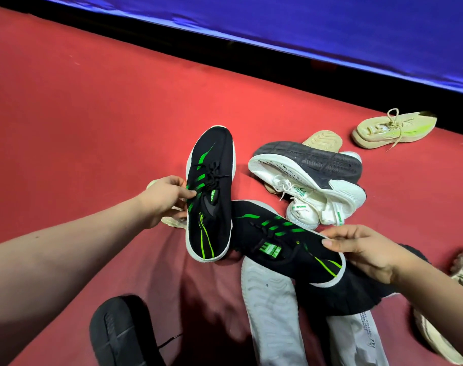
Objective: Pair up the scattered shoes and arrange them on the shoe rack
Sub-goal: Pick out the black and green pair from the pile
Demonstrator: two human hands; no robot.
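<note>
Matched black-and-green pair held over red floor, one shoe per hand.
Left hand clenched on side of first black-and-green shoe, fingers curled onto the upper, toe pointing away. Right hand pinching side of second black-and-green shoe near the heel, thumb on top. Toe end of second meeting side of first, between the two hands. Under left hand: part of a cream shoe, mostly hidden. Just beyond right hand: white sneakers heaped, one sole-up. Farther out, well apart: beige laced shoe lying alone. Below right hand: pale grey sole facing up. Below left hand, at frame bottom: black shoe.
</note>
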